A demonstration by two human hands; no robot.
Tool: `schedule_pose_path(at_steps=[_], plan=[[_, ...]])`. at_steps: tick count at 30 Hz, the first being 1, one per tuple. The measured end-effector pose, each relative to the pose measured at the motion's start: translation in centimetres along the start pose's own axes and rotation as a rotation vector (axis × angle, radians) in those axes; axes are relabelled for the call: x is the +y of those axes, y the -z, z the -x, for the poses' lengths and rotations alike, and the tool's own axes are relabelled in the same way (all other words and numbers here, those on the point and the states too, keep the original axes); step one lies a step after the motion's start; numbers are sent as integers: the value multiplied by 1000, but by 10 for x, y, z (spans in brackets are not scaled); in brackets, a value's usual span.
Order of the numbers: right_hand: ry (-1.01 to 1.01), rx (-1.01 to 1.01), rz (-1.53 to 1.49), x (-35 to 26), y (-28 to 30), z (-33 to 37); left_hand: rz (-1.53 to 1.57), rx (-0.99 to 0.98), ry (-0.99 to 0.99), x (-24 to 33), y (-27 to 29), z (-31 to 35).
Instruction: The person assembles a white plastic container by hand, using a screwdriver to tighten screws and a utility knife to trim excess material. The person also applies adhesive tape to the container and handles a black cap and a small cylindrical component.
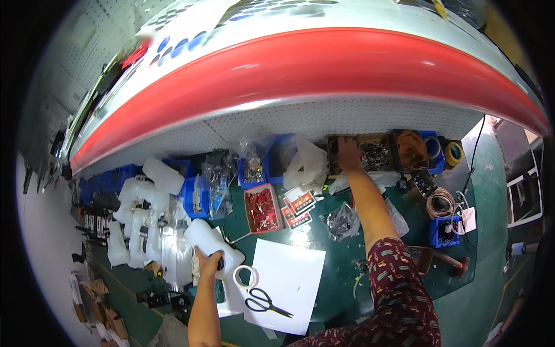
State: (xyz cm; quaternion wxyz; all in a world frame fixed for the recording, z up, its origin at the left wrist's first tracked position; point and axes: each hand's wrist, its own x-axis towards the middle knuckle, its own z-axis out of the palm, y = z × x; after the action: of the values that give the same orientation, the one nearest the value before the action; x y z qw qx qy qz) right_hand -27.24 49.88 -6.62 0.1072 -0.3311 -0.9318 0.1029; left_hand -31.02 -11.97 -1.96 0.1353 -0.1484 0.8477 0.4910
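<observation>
My left hand [208, 264] is closed round a white plastic tank [213, 236] near the table's front left edge, its thumb and fingers beside a black cap [221, 264]. At the back of the table my right hand [348, 155] reaches down into a cardboard bin [332, 151]; its fingertips are hidden, so I cannot tell what they touch. Beside that hand a second bin holds small metal parts [374, 156]. To the right of the tank a white sheet [286, 266] lies flat, with a roll of white tape [236, 277] and black-handled scissors [260, 302] on it.
A box of red parts [263, 209] and printed cards [299, 203] lie mid-table. Several white tanks [141, 196] crowd the left. A hammer [461, 266], a coiled hose [440, 202] and a blue bin [444, 232] are at the right. A red-edged panel [300, 63] spans above.
</observation>
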Motion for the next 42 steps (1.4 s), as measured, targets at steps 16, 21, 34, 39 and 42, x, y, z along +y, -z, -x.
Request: schedule_pose_path(at_steps=[16, 21, 34, 39, 42], plan=[[-197, -128, -1716, -90, 190, 255, -44, 54, 76, 1, -10, -12], [-198, -58, -1533, -109, 230, 347, 328, -172, -9, -25, 24, -30], [-346, 55, -1480, -124, 213, 499, 446, -777, 72, 33, 6, 131], [-481, 4, -1455, -123, 190, 528, 279, -726, 77, 16, -49, 165], [-588, -15, -1437, -111, 178, 546, 67, -603, -85, 12, -69, 184]])
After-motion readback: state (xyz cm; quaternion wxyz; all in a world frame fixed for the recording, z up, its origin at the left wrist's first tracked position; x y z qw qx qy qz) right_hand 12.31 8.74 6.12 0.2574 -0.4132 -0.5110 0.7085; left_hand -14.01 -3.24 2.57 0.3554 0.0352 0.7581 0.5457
